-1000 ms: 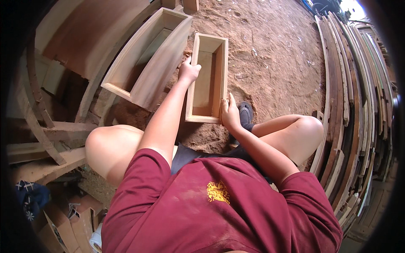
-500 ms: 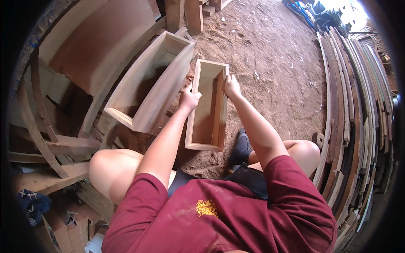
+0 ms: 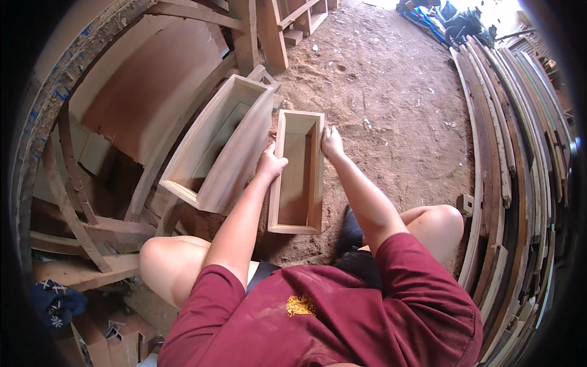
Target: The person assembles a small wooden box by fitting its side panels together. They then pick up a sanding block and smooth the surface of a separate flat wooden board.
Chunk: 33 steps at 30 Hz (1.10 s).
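A narrow, open-topped wooden box (image 3: 295, 174) of pale timber lies between my hands, its long sides running away from me. My left hand (image 3: 272, 164) is closed on its left long side, with the thumb over the rim. My right hand (image 3: 332, 145) grips the right long side nearer the far end; its fingertips are partly hidden. Just left of my left hand, a second, wider open wooden box (image 3: 235, 156) rests at a slant. Its interior is partly in shadow.
Long stacked boards (image 3: 504, 159) line the right side. Wooden frames (image 3: 98, 229) and a large curved-looking panel (image 3: 147, 85) stand at the left. The ground (image 3: 391, 104) is brown and dusty with scattered chips. My bent knees (image 3: 437, 226) flank the box.
The whole view has shifted, so both boxes appear lower in the picture. My hands keep hold of the narrow box, which has hardly moved relative to the other box.
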Tool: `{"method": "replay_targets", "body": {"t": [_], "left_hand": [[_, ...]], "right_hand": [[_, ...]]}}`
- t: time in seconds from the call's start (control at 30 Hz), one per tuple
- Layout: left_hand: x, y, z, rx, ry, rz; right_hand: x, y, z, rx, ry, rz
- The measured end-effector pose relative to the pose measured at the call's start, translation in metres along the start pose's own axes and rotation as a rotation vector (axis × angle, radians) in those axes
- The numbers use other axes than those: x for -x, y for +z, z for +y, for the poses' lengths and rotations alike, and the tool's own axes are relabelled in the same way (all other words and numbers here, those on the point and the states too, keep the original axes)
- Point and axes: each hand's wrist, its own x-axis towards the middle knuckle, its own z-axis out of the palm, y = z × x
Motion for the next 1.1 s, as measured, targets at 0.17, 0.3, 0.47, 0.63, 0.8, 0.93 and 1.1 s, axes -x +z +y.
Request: {"method": "replay_targets", "body": {"t": [0.17, 0.3, 0.47, 0.63, 0.8, 0.93, 1.1], "left_hand": [[0.006, -0.013, 0.014, -0.133, -0.053, -0.135], [0.004, -0.008, 0.01, -0.195, 0.029, -0.241], [0.02, -0.022, 0.052, -0.265, 0.272, -0.531], [0.023, -0.022, 0.079, -0.443, 0.336, -0.864], [0.056, -0.016, 0.091, -0.653, 0.307, -0.564], [0.07, -0.009, 0.093, -0.765, 0.228, -0.373], [0.064, -0.006, 0.083, -0.812, 0.223, -0.334]], "right_hand": [[0.07, -0.034, 0.044, -0.471, 0.18, 0.114], [0.063, -0.057, 0.082, -0.81, 0.275, 0.273], [0.06, -0.119, 0.075, -0.831, 0.286, 0.207], [0.052, -0.153, 0.072, -0.61, 0.155, -0.009], [0.077, -0.134, 0.051, -0.409, 0.033, -0.147], [0.094, -0.111, 0.073, -0.051, -0.161, -0.011], [0.109, -0.114, 0.078, 0.104, 0.017, -0.247]]}}
